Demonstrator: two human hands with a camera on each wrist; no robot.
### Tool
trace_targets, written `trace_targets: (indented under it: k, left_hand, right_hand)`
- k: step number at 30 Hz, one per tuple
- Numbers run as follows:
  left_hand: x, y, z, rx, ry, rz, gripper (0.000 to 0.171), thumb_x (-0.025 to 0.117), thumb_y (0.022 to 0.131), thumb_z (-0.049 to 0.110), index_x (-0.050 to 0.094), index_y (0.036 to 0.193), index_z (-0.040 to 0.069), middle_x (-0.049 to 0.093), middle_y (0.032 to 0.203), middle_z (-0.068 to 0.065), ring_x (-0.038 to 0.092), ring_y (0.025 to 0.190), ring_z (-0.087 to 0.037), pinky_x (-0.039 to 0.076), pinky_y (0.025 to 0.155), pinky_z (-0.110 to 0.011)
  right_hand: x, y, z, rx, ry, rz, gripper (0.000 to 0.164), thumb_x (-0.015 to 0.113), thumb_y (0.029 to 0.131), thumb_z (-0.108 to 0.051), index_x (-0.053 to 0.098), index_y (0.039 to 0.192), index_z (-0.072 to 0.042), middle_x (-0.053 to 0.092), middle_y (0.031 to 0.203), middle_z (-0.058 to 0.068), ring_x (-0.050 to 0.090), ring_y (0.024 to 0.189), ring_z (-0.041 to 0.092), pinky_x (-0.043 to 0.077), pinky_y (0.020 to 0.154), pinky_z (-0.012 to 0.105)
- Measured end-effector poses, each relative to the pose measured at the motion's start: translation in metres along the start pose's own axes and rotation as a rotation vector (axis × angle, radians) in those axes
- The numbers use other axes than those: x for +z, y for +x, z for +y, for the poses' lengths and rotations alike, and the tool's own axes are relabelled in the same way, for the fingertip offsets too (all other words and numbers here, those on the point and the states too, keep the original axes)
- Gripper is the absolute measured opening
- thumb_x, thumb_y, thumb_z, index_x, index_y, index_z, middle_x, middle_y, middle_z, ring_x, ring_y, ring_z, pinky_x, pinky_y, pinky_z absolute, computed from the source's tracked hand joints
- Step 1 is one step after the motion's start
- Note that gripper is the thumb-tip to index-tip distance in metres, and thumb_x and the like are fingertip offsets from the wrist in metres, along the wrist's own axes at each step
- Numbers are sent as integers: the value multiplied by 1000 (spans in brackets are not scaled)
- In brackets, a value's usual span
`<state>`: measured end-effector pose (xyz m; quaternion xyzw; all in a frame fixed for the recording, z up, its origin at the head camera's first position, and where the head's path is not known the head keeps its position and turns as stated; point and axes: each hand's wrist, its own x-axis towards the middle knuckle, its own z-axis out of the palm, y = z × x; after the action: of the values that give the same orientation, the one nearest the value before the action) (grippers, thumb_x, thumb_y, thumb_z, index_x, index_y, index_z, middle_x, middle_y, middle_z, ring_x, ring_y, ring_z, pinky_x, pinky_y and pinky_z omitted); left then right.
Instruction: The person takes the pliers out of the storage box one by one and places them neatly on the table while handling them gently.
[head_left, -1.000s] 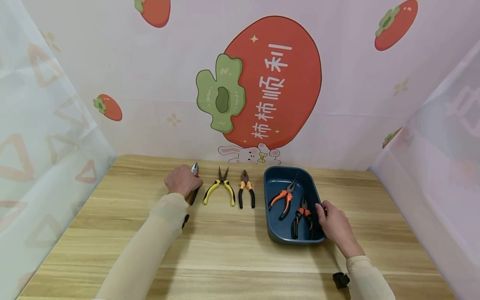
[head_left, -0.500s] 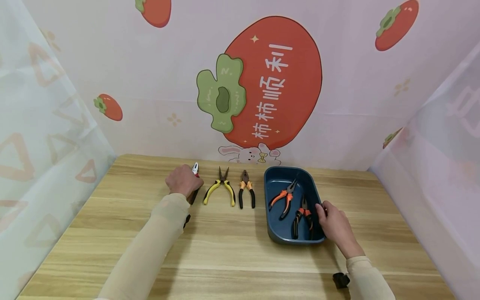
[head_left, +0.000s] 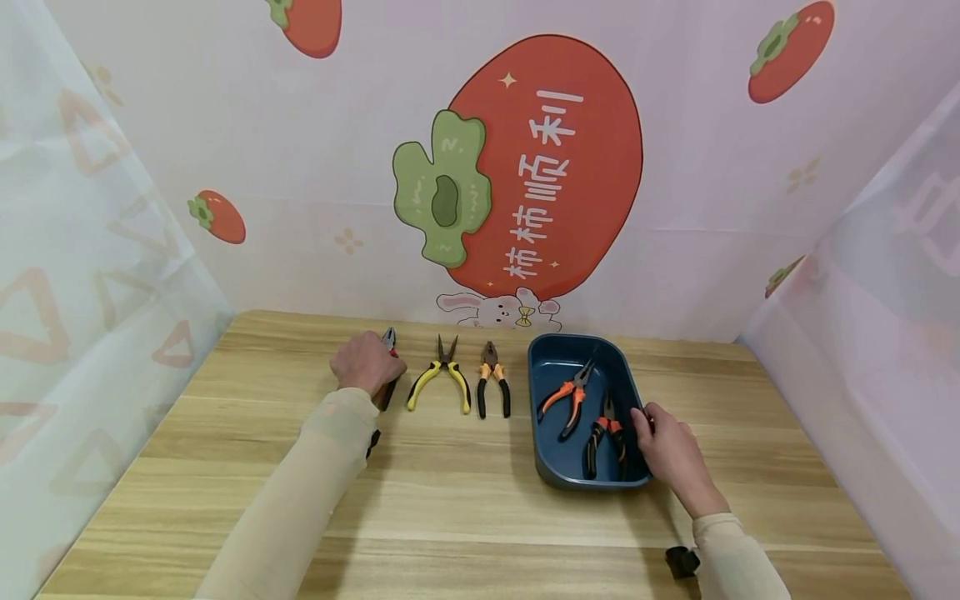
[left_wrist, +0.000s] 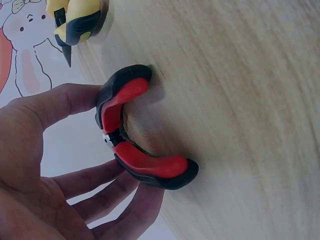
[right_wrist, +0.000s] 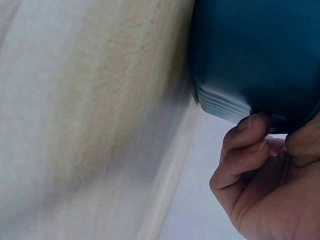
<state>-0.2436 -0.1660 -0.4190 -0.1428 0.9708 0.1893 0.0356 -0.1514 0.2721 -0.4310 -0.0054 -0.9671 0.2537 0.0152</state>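
At the left of the row, my left hand [head_left: 365, 362] holds red-and-black-handled pliers [left_wrist: 157, 166], thumb on one handle and fingers against the other. In the head view that hand covers most of these pliers, leaving the metal tip in sight. My right hand [head_left: 670, 454] grips the right rim of a blue bin [head_left: 534, 417], with curled fingers below the rim in the right wrist view. Inside the bin lie orange-handled long-nose pliers [head_left: 576, 398] and black-and-orange pliers [head_left: 617, 429].
Right of my left hand, yellow-handled long-nose pliers [head_left: 442, 371] lie with handles spread. Orange-and-black pliers [head_left: 483, 372] lie between them and the bin. Everything stands on a wooden table [head_left: 450, 525], backed by a printed cloth [head_left: 315, 275].
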Motion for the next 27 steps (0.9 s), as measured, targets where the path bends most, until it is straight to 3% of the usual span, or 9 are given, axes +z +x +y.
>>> trace_targets:
  k: [14,23,27]
  left_hand:
    - [-1,1,-2,-14,-1,-22,26,68,77,26,50,63,13,51,65,-6,48,58,-21,39,50,-35]
    - [1,-2,-6,5,-48,-46,25,66,83,27,59,81,3,59,77,-14,55,65,-28,42,57,-39]
    - [-1,-4,-7,11,-63,-56,25,65,85,27,60,82,3,59,78,-15,55,66,-29,43,60,-41]
  right_hand:
    - [0,-1,0,-7,0,14,35,45,109,-29,49,82,-7,44,65,5,46,56,20,36,52,33]
    - [1,0,1,-12,5,15,33,46,109,-27,49,83,-6,44,65,5,46,56,20,36,53,33]
    - [1,0,1,-9,5,13,32,46,108,-26,49,83,-6,45,66,5,46,56,20,37,53,33]
